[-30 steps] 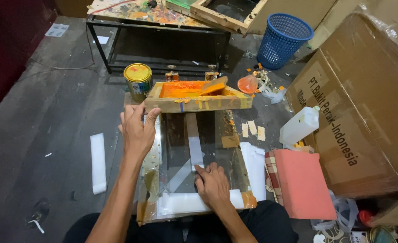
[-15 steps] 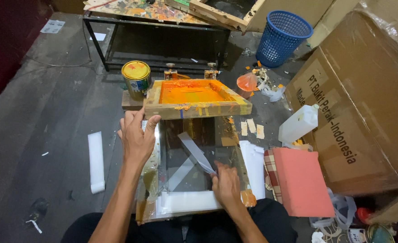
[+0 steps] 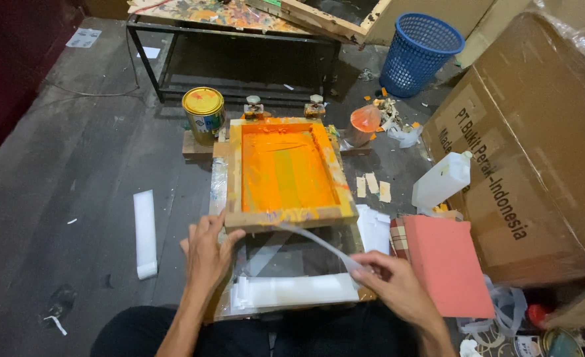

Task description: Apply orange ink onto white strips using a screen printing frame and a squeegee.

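A wooden screen-printing frame (image 3: 286, 217) with an orange ink-covered mesh (image 3: 282, 168) is tilted down over a glass printing base. My left hand (image 3: 208, 251) rests against the frame's near left corner. My right hand (image 3: 391, 281) pinches the end of a thin clear plastic strip (image 3: 315, 238), which runs from under the frame's front edge toward me. A stack of white strips (image 3: 296, 289) lies on the base in front of me.
A yellow-lidded paint can (image 3: 203, 114) stands behind the frame's left. A blue mesh bin (image 3: 419, 53), large cardboard boxes (image 3: 537, 145), a white jug (image 3: 441, 180), a pink pad (image 3: 448, 261) and a white strip (image 3: 144, 231) on the floor surround the work spot.
The frame has dropped from raised to nearly flat. My right hand has pulled the clear strip out from under it, toward the right.
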